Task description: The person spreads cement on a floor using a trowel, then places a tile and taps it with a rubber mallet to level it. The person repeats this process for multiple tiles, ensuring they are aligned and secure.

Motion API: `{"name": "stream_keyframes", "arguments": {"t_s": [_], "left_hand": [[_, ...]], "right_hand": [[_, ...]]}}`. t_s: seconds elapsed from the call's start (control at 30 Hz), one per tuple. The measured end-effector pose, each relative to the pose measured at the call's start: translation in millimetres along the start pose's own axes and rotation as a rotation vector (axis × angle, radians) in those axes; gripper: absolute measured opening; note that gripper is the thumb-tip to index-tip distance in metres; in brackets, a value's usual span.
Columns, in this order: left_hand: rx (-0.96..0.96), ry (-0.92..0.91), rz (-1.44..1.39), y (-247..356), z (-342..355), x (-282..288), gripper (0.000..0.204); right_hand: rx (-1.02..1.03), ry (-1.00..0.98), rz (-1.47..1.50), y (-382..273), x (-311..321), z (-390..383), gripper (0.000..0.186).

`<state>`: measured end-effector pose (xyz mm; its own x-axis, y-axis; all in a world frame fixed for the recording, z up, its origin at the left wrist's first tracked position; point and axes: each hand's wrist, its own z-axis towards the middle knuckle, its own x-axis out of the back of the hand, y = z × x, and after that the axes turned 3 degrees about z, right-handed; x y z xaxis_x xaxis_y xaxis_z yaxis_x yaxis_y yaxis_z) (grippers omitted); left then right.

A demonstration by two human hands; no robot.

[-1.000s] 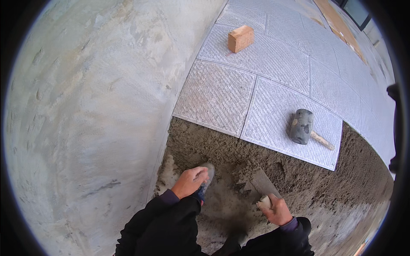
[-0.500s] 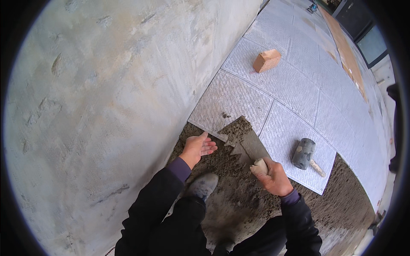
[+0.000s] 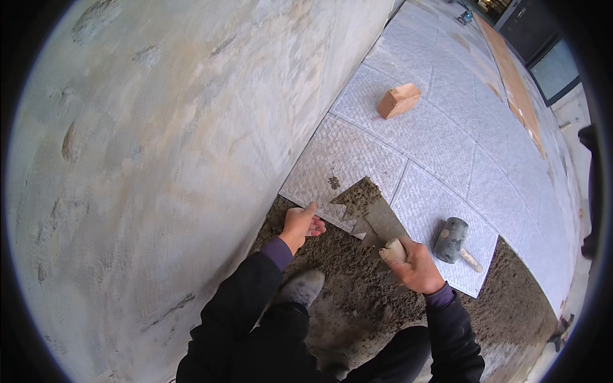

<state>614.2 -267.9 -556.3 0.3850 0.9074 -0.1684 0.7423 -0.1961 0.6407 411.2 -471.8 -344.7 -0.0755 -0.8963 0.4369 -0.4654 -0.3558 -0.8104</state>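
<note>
My left hand grips the front edge of a grey textured tile beside the wall, thumb on top and fingers curled below. My right hand is closed round the pale handle of a notched metal trowel, whose blade carries wet mortar and overlaps that tile's front part. A small clump of mortar sits on the tile. Below both hands is a bed of rough mortar. A rubber mallet with a pale handle rests on the tile to the right.
A plastered wall rises along the left. An orange brick sits on the laid tiles beyond. Brown boards, a dark-framed door and a small blue tool are at the back. My shoe stands in the mortar.
My left hand has moved forward to the tile's edge and curled its fingers on it. The trowel has moved up from the mortar bed onto the tile's edge. The view has swung slightly.
</note>
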Motion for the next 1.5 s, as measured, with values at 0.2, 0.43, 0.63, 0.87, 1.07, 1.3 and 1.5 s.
{"name": "stream_keyframes", "arguments": {"t_s": [0.2,0.43,0.63,0.87,1.07,1.3,1.5], "left_hand": [[-0.035,0.024,-0.076,-9,-4,-10,0.041],[-0.027,0.028,-0.081,-13,-2,-8,0.039],[-0.056,0.004,-0.070,-15,0,-4,0.039],[-0.098,-0.096,-0.015,-16,-5,7,0.038],[-0.089,-0.214,0.012,-16,-2,19,0.036],[-0.029,-0.210,-0.021,-14,-44,57,0.043],[0.020,-0.201,-0.043,-41,-124,101,0.052]], "right_hand": [[0.003,-0.075,-0.209,-36,8,56,0.032],[0.177,-0.070,-0.771,-65,-14,155,0.033],[0.012,0.214,-0.270,-9,-11,99,0.043],[-0.360,0.304,0.962,69,-96,102,0.044],[-0.375,0.268,1.139,68,-124,141,0.043],[-0.273,0.094,1.025,40,-104,227,0.043],[-0.359,-0.054,1.040,39,-93,233,0.042]]}}
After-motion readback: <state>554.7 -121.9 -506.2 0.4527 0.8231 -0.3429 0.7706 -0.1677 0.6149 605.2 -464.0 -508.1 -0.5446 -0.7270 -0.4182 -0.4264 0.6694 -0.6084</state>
